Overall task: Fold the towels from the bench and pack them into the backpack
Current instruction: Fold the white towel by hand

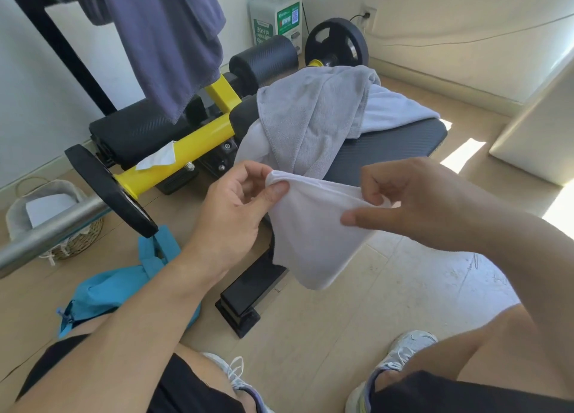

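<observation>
A small white towel [313, 235] hangs in the air in front of the black bench [388, 151]. My left hand [236, 207] pinches its top left corner. My right hand [400, 195] pinches the top edge on the right. A grey towel [310, 114] lies crumpled on the bench over a lighter towel [394, 108]. The blue backpack [124, 285] lies on the floor at the left, partly hidden by my left forearm. A dark blue towel [167, 40] hangs from the rack at the upper left.
A barbell [46, 235] with black plates [108, 192] crosses the left side on the yellow frame [198, 139]. A woven basket [46, 217] stands on the floor behind it. A white box [540, 127] sits at the right. My knees and shoes fill the bottom.
</observation>
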Tool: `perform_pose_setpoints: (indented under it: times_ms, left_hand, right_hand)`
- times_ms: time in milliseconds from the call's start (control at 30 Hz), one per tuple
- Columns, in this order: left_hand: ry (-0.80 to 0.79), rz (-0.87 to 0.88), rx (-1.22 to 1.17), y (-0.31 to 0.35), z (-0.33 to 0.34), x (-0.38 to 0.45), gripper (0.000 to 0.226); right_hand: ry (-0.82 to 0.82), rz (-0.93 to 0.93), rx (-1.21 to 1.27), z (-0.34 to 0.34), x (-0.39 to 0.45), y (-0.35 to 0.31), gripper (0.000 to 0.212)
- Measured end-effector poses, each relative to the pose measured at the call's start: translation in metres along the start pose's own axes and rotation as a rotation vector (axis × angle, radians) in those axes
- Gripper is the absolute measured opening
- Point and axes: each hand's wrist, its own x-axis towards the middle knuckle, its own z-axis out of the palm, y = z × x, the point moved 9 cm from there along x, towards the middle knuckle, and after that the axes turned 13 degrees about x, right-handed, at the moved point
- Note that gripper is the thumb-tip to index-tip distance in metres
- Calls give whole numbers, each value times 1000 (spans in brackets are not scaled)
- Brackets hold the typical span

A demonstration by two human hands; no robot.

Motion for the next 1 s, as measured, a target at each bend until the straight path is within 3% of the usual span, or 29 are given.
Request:
perform_pose_setpoints:
  times_ms: [100,267,467,567,667,800,933,1000]
  left_hand:
    - [9,3,-38,0,2,-3,24]
    - [-52,51,-16,3,10,-7,19]
    - [-107,102,40,10,15,-10,13]
    - [-34,127,22,13,8,-10,21]
    - [64,172,66,17,-3,-8,29]
    - [-43,173,-10,18,4,-9,17]
    - [-121,176,-102,20,12,-12,9]
    - [-156,192,-91,22,15,-14,7]
  right_hand:
    - [38,1,62,0,2,2,29]
    - [-73,38,152,25,3,1,49]
    - [-67,29,490,46,8,3,29]
    - [-19,-7,556,41,9,1,21]
    - [-25,-20,622,41,8,-2,26]
    - [-104,25,786,48,8,-3,30]
    - [-156,10,840,48,7,-7,17]
    - [-160,19,875,49,6,-7,32]
